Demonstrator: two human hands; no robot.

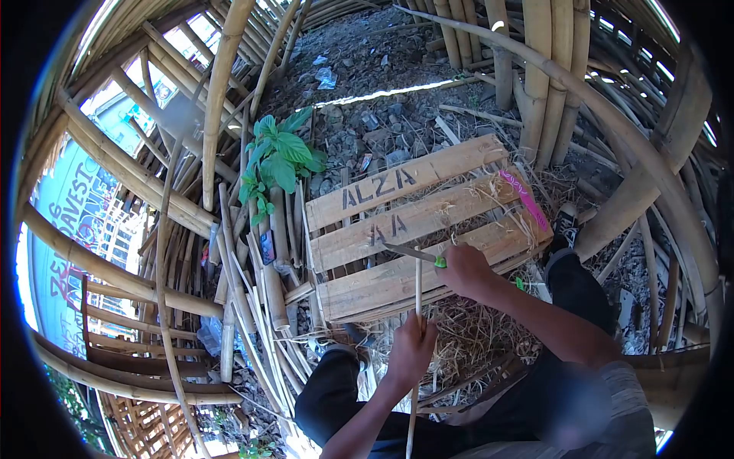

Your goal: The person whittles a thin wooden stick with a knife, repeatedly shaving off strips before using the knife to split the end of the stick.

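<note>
My right hand [466, 271] is closed round the green handle of a knife [413, 252], whose blade points left over a wooden crate [405, 206]. The blade crosses near the top end of a thin bamboo stick [418, 287]. Lower down, my left hand [413, 348] grips that stick, which stands roughly upright in the view and runs down between my legs. Dark letters mark the crate's slats, and a pink strip lies along its right end.
Thin bamboo strips [267, 344] lie left of the crate, near a leafy green plant [281, 157]. Bamboo poles [547, 84] rise at the right. Straw and shavings [482, 336] cover the ground between my legs. A bamboo frame [122, 283] stands at the left.
</note>
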